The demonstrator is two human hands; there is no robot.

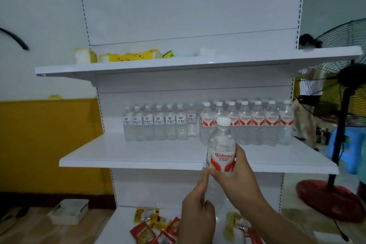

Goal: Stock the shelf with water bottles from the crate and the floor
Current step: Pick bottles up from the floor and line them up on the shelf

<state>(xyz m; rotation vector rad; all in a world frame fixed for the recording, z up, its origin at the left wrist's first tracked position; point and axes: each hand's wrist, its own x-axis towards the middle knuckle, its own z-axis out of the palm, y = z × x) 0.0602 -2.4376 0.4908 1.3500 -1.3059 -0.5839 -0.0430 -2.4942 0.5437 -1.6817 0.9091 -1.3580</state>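
**Bottle held upright at front lip of middle shelf**

Obs: One water bottle [220,150], clear, white cap, red-and-white label, stands upright in the air just in front of the front edge of the middle shelf [138,159]. Cap sits above shelf level; the lower body hangs below the lip.

Right hand [233,172]: fingers wrapped round the label band, grasping the bottle from the right. Left hand [198,210]: fingers closed on the bottle's lower part, thumb toward its base; both hands bear on the same bottle.

Shelf room: the front strip of the middle shelf is bare along its whole width, and the left end is bare to the back panel. Behind it, a block of small bottles with blue-and-white labels [158,125] sits left of centre; a block of taller red-labelled bottles [251,125] fills the right, touching or nearly so. The nearest red-labelled bottle stands directly behind the held one.

Overhead: upper shelf [198,63] overhangs, carrying yellow and white packs [126,56].

Below: bottom shelf holds loose red and yellow sachets [156,228], under the hands.

Surroundings: standing fan [340,105] with red base, close to the shelf's right end. Clear plastic box [69,211] on the floor at left. A person stands behind the fan, blurred.
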